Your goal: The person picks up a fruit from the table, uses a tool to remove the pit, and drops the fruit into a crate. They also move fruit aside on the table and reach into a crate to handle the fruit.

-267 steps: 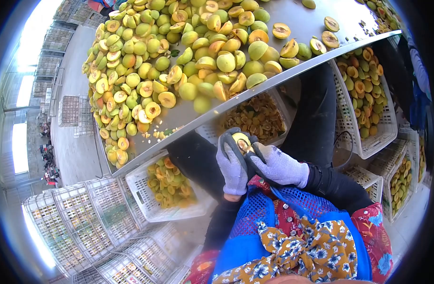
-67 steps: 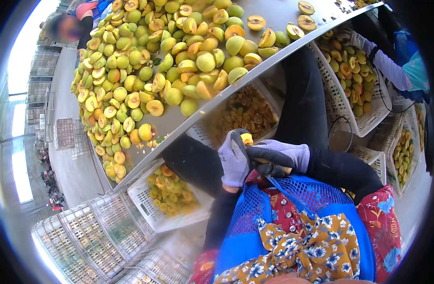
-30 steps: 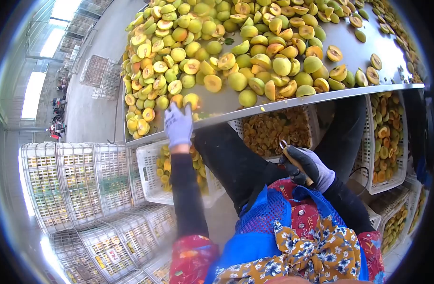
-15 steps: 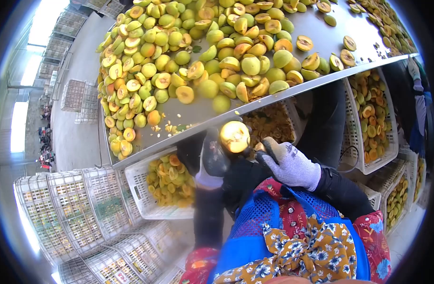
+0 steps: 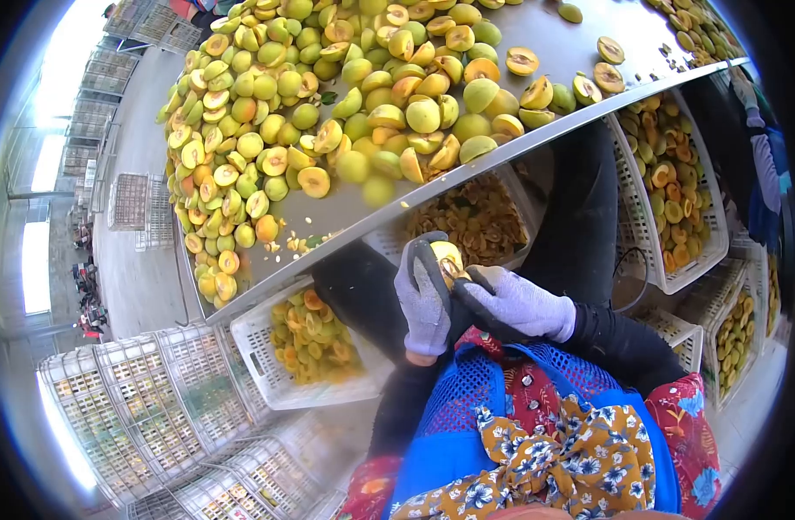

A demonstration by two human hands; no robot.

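Bright daylight enters from openings at the far left (image 5: pixel 42 260), which are overexposed to white. The metal table (image 5: pixel 579 35) shows a soft sheen. Shadow lies beneath the table edge. Strong fisheye distortion curves all lines; corners are black. The centre is sharp, the lower left hazy.

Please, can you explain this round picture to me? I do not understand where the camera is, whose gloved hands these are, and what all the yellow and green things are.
The camera sits on a person's head and looks down, so the picture is round and bent at the edges. The two gloved hands belong to that person. The left hand grips a yellow fruit half. The right hand presses against the fruit; whether it holds a tool cannot be told here. Above lies a metal table heaped with fruit, some whole and green, some cut open. Under the table edge stand white crates holding cut fruit pieces. The blue apron at the bottom is the person's own.
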